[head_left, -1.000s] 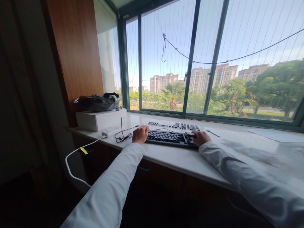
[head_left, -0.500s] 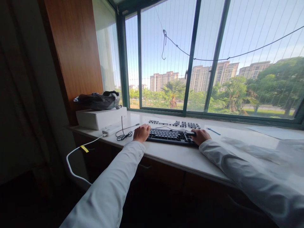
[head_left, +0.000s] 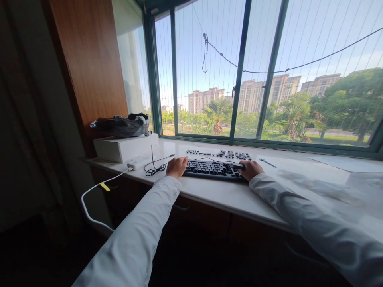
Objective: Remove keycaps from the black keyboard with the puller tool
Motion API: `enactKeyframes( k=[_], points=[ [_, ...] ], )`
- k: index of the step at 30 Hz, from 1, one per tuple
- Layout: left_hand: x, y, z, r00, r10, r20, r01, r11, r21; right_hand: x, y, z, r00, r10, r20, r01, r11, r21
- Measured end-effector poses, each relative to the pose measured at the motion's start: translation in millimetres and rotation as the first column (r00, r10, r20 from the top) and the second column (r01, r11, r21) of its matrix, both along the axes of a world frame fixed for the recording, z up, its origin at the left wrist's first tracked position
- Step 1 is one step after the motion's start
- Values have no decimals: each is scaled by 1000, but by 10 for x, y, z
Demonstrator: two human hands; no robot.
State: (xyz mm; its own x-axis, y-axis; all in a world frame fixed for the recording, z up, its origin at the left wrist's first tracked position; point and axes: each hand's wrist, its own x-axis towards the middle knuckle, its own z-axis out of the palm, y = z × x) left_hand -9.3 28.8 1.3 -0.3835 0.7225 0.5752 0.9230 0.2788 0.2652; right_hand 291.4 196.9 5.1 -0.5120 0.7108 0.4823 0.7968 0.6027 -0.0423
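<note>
A black keyboard lies on the white sill in front of me. My left hand is closed on its left end. Over the keyboard's right part, my right hand is closed round a short dark tool, whose tip points left above the keys; its kind is too small to make out. Behind the keyboard, loose dark keycaps lie in rows. A thin cable runs between the keycaps and the keyboard's back edge.
On the left, a white box bears a dark plastic bag. A white power strip and a coiled black cable lie nearby. A thin blue stick-like thing and clear plastic lie to the right. Windows stand behind.
The whole view has shifted slightly. Both hands keep their places at the keyboard, and the dark tool stays in my right hand.
</note>
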Motion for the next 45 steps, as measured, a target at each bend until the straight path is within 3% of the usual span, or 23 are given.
enactKeyframes(
  k=[8, 11, 15, 21, 25, 38, 45],
  points=[
    [11, 9, 8, 995, 102, -4, -102, 994, 28, 0, 40, -30, 1000, 12, -16, -12, 1000, 6],
    [15, -9, 25, 980, 200, 9, -200, 979, 48, -1, 44, -38, 1000, 16, -17, -16, 1000, 3],
    [-3, -28, 40, 920, 368, 138, -380, 922, 75, -4, 61, -51, 1000, 15, -10, -15, 1000, 10],
    [-117, -3, 18, 811, 454, 368, -520, 848, 100, -3, 88, -61, 1000, 17, -4, -17, 1000, 10],
    [-168, 23, -6, 794, 444, 414, -526, 844, 104, -4, 102, -69, 1000, 16, -5, -16, 1000, 5],
    [-175, -8, -2, 826, 430, 364, -518, 834, 189, 0, 59, -37, 1000, 19, 0, -19, 1000, -18],
    [-102, -26, 12, 888, 356, 291, -414, 895, 165, -3, 31, -37, 1000, 10, 12, -10, 1000, -20]
  ],
)
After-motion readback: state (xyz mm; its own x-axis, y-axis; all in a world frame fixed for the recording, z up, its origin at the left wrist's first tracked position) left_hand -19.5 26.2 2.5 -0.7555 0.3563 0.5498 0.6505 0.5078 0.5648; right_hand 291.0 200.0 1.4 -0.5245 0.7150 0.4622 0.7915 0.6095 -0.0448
